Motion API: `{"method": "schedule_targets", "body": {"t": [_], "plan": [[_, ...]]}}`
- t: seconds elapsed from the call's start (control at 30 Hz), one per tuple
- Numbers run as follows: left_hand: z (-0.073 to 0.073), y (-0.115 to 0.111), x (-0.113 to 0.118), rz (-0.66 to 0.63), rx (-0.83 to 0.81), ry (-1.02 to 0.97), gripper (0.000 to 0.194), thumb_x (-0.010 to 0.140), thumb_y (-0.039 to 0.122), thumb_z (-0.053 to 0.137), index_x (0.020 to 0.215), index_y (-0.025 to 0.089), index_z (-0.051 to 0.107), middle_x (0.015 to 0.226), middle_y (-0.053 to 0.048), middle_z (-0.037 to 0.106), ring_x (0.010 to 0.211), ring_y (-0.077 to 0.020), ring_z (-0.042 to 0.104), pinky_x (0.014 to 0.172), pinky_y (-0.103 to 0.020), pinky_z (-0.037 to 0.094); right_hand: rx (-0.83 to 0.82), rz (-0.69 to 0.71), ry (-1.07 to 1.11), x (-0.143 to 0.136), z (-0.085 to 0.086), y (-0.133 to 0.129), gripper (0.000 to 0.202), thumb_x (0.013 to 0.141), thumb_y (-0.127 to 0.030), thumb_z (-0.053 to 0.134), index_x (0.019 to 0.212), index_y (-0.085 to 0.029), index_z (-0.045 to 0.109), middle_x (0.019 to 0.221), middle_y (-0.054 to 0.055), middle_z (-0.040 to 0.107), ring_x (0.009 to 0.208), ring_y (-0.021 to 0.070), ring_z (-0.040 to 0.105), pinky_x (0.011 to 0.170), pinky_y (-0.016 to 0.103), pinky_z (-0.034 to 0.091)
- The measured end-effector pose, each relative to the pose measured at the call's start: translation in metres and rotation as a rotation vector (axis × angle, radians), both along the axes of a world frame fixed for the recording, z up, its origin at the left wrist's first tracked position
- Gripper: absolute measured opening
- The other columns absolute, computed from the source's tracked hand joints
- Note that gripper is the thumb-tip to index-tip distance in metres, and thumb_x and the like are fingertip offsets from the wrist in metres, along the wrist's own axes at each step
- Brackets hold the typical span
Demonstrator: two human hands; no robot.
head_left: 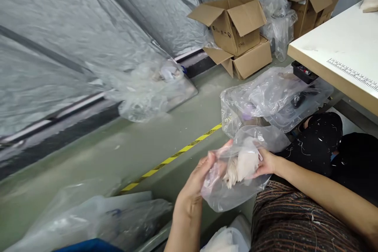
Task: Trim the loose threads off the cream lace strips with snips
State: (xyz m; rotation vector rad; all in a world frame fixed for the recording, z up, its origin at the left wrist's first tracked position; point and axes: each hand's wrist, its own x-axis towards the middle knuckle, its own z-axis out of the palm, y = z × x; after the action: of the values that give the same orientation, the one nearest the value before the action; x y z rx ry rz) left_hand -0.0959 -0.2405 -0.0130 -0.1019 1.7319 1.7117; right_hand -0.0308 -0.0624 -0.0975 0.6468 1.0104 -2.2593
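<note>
Both hands hold a clear plastic bag (236,177) in front of the person's lap, above the green floor (118,157). The left hand (197,181) cups the bag's left side, fingers curled around it; the right hand (265,162) pinches its right edge. Inside sits a pale bundle (242,167), probably cloth pieces, though the film blurs it. The step in hand looks like handling or opening the bag; reaching the contents would call for finding the mouth. Cardboard boxes (236,35) stand by the far wall.

Head-worn view, down, close over floor (88,153)
</note>
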Motion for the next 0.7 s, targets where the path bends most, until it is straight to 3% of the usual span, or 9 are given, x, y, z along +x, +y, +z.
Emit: {"method": "schedule_targets", "body": {"t": [0.1,0.2,0.33,0.47,0.53,0.6,0.7], "plan": [[0.002,-0.009,-0.010,0.000,0.082,-0.060,0.076,0.071,0.067,0.067,0.121,0.010,0.067,0.036,0.010,0.032,0.029,-0.0054,0.023,0.030,-0.020,0.018,0.003,0.026,-0.397,-0.001,-0.006,0.007,0.074,0.086,-0.077,0.037,0.127,-0.017,0.045,0.131,0.022,0.052,0.115,0.0354,0.061,0.072,0.051,0.058],[0.005,-0.011,-0.022,0.049,0.073,0.030,0.073,0.072,0.062,0.071,0.124,0.011,0.066,0.040,0.008,0.040,0.028,-0.0045,0.026,0.029,-0.019,0.019,0.072,0.109,-0.440,0.005,-0.010,0.009,0.085,0.084,-0.078,0.041,0.141,-0.016,0.029,0.147,0.030,0.032,0.125,0.0397,0.053,0.072,0.052,0.059],[-0.005,-0.014,-0.038,0.069,0.082,0.248,0.077,0.067,0.062,0.075,0.126,0.014,0.065,0.064,-0.001,0.061,0.050,-0.0098,0.052,0.040,-0.018,0.039,0.161,0.293,-0.280,0.014,-0.002,0.015,0.079,0.087,-0.074,0.042,0.139,-0.014,0.036,0.136,0.027,0.046,0.112,0.0302,0.063,0.081,0.046,0.057],[-0.041,-0.043,-0.046,0.038,-0.115,0.436,0.065,0.078,0.059,0.062,0.128,0.018,0.063,0.104,-0.009,0.067,0.090,-0.0208,0.063,0.070,-0.031,0.056,0.419,0.579,0.057,0.022,0.025,0.035,0.059,0.098,-0.060,0.031,0.125,-0.014,0.054,0.114,0.015,0.063,0.094,0.0195,0.067,0.093,0.037,0.051],[-0.064,-0.058,-0.034,-0.057,-0.293,0.506,0.067,0.077,0.050,0.064,0.137,0.023,0.055,0.127,-0.010,0.060,0.110,-0.0271,0.060,0.091,-0.043,0.053,0.582,0.673,0.197,0.028,0.038,0.048,0.045,0.096,-0.051,0.043,0.114,-0.015,0.061,0.105,0.011,0.066,0.090,0.0203,0.065,0.092,0.036,0.049],[-0.084,-0.061,-0.010,-0.254,-0.406,0.551,0.086,0.071,0.040,0.069,0.149,0.026,0.037,0.151,-0.013,0.041,0.135,-0.0342,0.043,0.107,-0.051,0.041,0.771,0.738,0.321,0.033,0.048,0.057,0.026,0.087,-0.039,0.059,0.099,-0.017,0.065,0.091,0.007,0.065,0.085,0.0215,0.062,0.089,0.036,0.047],[-0.105,-0.031,0.032,-0.557,-0.469,0.557,0.127,0.058,0.033,0.080,0.157,0.019,0.001,0.164,-0.020,0.006,0.150,-0.0392,0.009,0.119,-0.056,0.020,1.009,0.686,0.430,0.038,0.058,0.057,0.012,0.084,-0.027,0.058,0.079,-0.017,0.061,0.072,0.002,0.057,0.072,0.0185,0.055,0.076,0.032,0.046]]}}
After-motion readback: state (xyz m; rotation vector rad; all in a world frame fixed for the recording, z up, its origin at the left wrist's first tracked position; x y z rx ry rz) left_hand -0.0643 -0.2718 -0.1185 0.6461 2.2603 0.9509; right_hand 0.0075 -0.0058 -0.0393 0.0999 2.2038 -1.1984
